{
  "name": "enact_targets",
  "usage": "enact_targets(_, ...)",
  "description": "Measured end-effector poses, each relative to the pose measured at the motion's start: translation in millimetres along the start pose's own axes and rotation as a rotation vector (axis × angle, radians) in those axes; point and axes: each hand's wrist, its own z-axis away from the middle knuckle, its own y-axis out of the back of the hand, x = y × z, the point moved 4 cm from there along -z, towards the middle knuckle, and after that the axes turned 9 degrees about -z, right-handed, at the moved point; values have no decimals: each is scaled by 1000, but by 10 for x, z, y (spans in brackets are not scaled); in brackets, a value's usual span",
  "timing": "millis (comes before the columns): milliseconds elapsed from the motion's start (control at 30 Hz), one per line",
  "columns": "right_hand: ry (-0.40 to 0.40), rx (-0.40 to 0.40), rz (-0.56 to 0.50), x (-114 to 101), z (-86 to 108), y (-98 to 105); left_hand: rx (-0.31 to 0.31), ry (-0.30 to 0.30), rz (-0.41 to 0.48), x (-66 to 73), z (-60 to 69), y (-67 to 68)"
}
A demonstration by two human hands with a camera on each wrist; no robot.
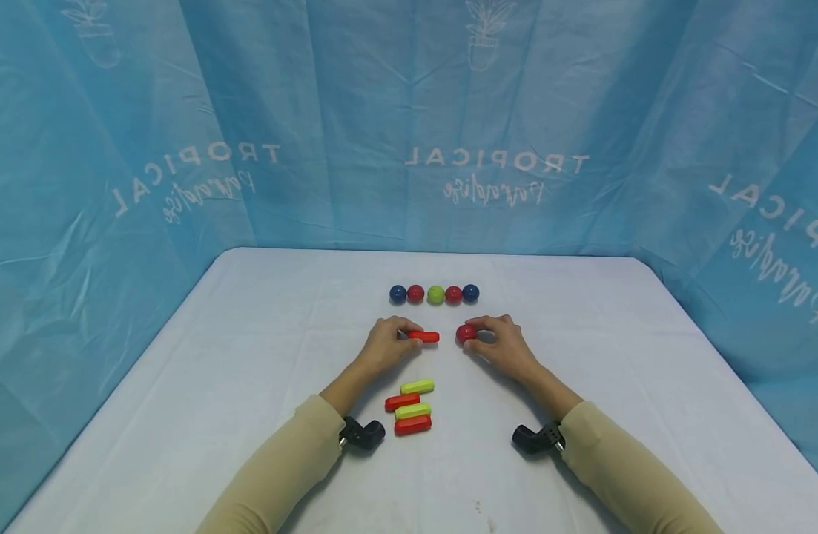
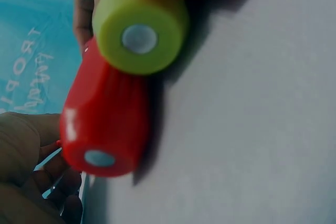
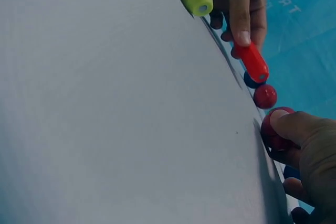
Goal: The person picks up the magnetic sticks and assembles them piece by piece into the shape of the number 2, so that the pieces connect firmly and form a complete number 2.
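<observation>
My left hand [image 1: 383,345] pinches one end of a red stick-shaped piece [image 1: 425,337] with faceted sides, its free end pointing right. Facing it, my right hand [image 1: 504,346] grips a red ball [image 1: 466,334] between thumb and fingers. A small gap separates the two held things. In the right wrist view the thumb lies across the red ball [image 3: 275,129], and the red piece [image 3: 253,62] sticks out from the left hand [image 3: 242,9]. Large in the left wrist view, a red piece [image 2: 105,119] and a green one [image 2: 142,30] partly hide the left hand [image 2: 31,166].
Behind the hands runs a row of balls: blue [image 1: 398,294], red [image 1: 415,294], green [image 1: 436,294], then red and blue. Nearer me lie several yellow-green [image 1: 417,386] and red pieces [image 1: 412,424]. A blue curtain [image 1: 409,126] surrounds the white-covered table [image 1: 282,311].
</observation>
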Motion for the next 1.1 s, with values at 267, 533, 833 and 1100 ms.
enact_targets(267, 30, -3, 9, -37, 13, -69, -26, 5, 2, 66, 0, -45)
enact_targets(533, 66, 17, 19, -43, 14, -92, -22, -6, -16, 88, -31, -80)
enact_targets(833, 80, 11, 16, -36, 13, -99, -22, -14, -43, 116, -45, -97)
enact_targets(1100, 85, 18, 21, -66, 27, -107, -28, -4, -54, 146, -41, -94)
